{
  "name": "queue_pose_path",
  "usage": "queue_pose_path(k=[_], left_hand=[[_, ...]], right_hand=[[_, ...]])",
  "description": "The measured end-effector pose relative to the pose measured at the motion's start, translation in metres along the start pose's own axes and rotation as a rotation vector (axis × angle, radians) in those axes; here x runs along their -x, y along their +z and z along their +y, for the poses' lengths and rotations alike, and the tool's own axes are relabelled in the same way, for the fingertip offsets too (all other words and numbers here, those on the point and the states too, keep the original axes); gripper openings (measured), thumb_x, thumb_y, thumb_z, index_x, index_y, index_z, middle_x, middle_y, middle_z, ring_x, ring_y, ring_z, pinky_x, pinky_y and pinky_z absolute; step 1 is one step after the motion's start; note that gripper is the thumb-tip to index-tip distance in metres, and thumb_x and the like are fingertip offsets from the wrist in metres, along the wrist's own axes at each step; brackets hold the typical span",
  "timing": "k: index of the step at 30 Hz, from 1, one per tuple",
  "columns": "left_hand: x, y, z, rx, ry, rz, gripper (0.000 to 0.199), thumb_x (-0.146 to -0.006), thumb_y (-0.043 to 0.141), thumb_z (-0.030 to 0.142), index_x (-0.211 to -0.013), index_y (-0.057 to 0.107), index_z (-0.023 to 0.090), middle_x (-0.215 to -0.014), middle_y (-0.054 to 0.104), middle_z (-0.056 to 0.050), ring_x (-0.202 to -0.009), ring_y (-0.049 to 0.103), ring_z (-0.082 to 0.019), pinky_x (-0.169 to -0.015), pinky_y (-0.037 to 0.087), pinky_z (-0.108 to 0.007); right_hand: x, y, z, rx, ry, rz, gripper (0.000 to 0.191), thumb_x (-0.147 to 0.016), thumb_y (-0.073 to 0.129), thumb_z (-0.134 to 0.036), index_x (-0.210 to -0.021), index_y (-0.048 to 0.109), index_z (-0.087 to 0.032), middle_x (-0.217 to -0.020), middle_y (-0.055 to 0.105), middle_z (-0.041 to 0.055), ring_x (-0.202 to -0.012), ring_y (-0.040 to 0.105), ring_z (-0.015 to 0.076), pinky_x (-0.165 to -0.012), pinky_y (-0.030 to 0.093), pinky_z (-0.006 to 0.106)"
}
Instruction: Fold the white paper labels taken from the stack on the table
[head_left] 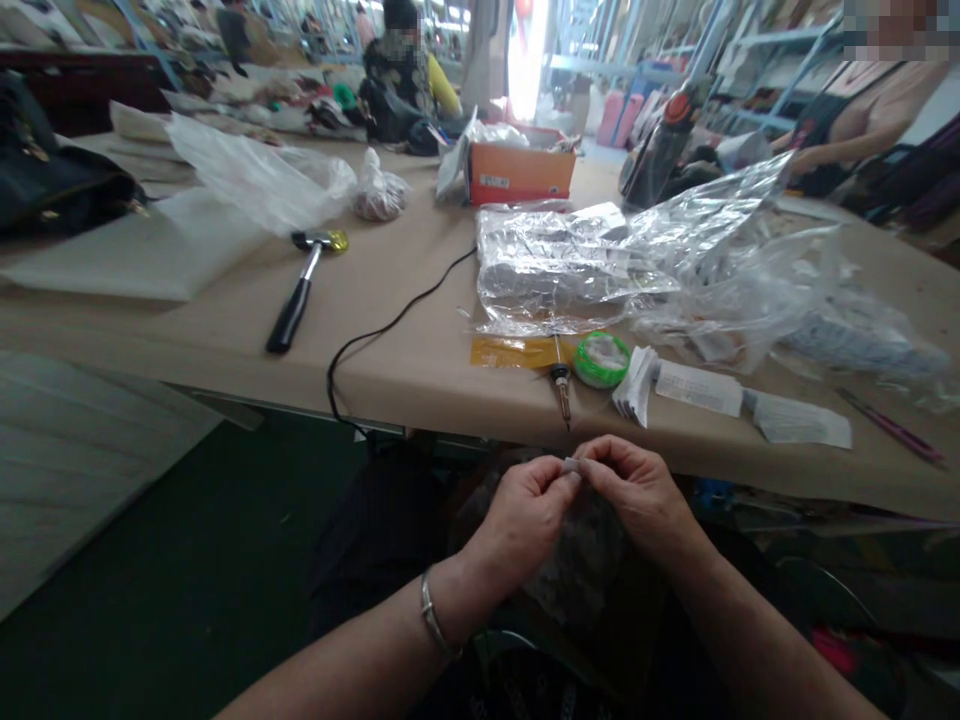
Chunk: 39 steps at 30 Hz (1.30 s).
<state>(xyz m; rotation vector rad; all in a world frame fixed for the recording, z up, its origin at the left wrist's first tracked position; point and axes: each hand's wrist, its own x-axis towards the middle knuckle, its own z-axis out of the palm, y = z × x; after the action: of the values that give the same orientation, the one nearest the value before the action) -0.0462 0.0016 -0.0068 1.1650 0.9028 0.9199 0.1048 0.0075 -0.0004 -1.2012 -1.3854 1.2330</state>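
Note:
My left hand (525, 515) and my right hand (637, 490) meet below the table's front edge, over my lap. Their fingertips pinch one small pale piece (571, 466) between them; it is too small to identify. A dark, glittery piece of material (577, 570) hangs under the hands. A metal bangle sits on my left wrist. On the table edge just above lie a soldering iron (560, 380) with a black cord (390, 325), a green roll of tape (602, 359) and a yellow packet (510, 351).
The tan table (420, 370) holds a hammer (300, 290), clear plastic bags (660, 270), folded paper slips (720, 395), an orange box (517, 170), white boards (135, 255) and a pink tool (892, 430). One person sits at the far end, another at the right.

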Motion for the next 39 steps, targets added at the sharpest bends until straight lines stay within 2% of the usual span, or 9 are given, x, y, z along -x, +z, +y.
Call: queue_pose_path(k=[3,7,11,14,21,39], left_hand=[[-0.005,-0.006,0.005,-0.151,0.096,0.079,0.021,-0.087,0.055,0.030,-0.083,0.065,0.011,-0.077,0.062,-0.003,-0.071,0.050,-0.011,-0.066,0.040,-0.021],[-0.011,-0.010,0.011,-0.300,0.196,0.190,0.019,-0.087,0.055,0.027,-0.082,0.066,0.013,-0.073,0.062,0.000,-0.067,0.052,-0.010,-0.064,0.040,-0.020],[-0.016,-0.012,0.013,-0.408,0.297,0.221,0.017,-0.088,0.053,0.023,-0.079,0.065,0.014,-0.071,0.062,0.002,-0.066,0.052,-0.009,-0.064,0.040,-0.019],[-0.018,-0.013,0.013,-0.464,0.339,0.232,0.018,-0.090,0.052,0.022,-0.079,0.064,0.015,-0.071,0.061,0.002,-0.065,0.053,-0.008,-0.064,0.039,-0.019],[-0.019,-0.013,0.012,-0.526,0.358,0.254,0.019,-0.091,0.052,0.025,-0.080,0.064,0.016,-0.073,0.061,0.001,-0.067,0.053,-0.009,-0.067,0.038,-0.021],[-0.032,-0.014,0.013,-0.484,0.355,0.280,0.019,-0.089,0.052,0.022,-0.078,0.064,0.015,-0.069,0.059,0.002,-0.065,0.050,-0.009,-0.064,0.037,-0.020]], right_hand=[[-0.008,0.001,-0.002,0.145,-0.057,0.059,0.025,-0.079,0.062,-0.038,-0.076,0.060,-0.013,-0.069,0.054,0.0007,-0.063,0.046,0.0104,-0.057,0.038,0.022],[-0.014,0.003,-0.006,0.215,-0.099,0.080,0.024,-0.079,0.060,-0.037,-0.075,0.059,-0.013,-0.065,0.051,-0.0003,-0.059,0.042,0.0099,-0.054,0.035,0.021],[-0.016,0.005,-0.008,0.267,-0.135,0.103,0.023,-0.080,0.059,-0.036,-0.074,0.059,-0.014,-0.066,0.053,-0.0002,-0.060,0.045,0.0105,-0.056,0.037,0.021],[-0.016,0.005,-0.008,0.317,-0.223,0.125,0.020,-0.082,0.058,-0.034,-0.076,0.060,-0.015,-0.067,0.055,-0.0003,-0.062,0.048,0.0108,-0.058,0.039,0.021],[-0.015,0.006,-0.005,0.457,-0.390,0.172,0.012,-0.087,0.055,-0.025,-0.080,0.059,-0.016,-0.069,0.056,-0.0019,-0.062,0.050,0.0095,-0.060,0.040,0.020],[-0.026,0.006,-0.002,0.479,-0.406,0.206,0.012,-0.088,0.054,-0.023,-0.079,0.059,-0.017,-0.069,0.057,-0.0015,-0.062,0.052,0.0109,-0.060,0.041,0.021]])
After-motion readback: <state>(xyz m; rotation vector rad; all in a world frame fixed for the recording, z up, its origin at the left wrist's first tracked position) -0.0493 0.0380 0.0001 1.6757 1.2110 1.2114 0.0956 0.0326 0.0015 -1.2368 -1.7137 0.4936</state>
